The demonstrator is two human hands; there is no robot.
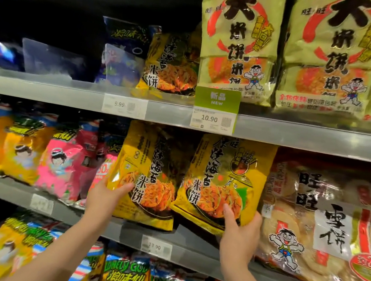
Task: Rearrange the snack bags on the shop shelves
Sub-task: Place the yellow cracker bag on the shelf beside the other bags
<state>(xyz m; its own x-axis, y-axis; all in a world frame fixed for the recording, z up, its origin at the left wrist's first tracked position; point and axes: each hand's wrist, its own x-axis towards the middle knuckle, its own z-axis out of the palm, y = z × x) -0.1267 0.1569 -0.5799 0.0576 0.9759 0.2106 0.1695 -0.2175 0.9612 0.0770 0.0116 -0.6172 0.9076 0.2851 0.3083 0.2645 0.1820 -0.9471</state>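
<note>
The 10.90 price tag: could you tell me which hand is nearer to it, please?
Right. The right hand is below the 10.90 price tag, slightly right; the left hand is below and well left.

White price tag (124, 106) on grey upper shelf rail reads "9.99". Green-topped tag (215, 110) beside it reads "新品 NEW" and "10.90". Yellow-blue crinkly bottom-shelf bag (125, 274) reads "LONELY GOD".

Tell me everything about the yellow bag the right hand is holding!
The yellow bag is shiny crinkly plastic with big black writing and a picture of orange rice crackers on a dark plate. It looks sealed and full, upright but tilted a little, in front of the middle shelf. The right hand grips its bottom corner. A matching bag sits just left.
</note>
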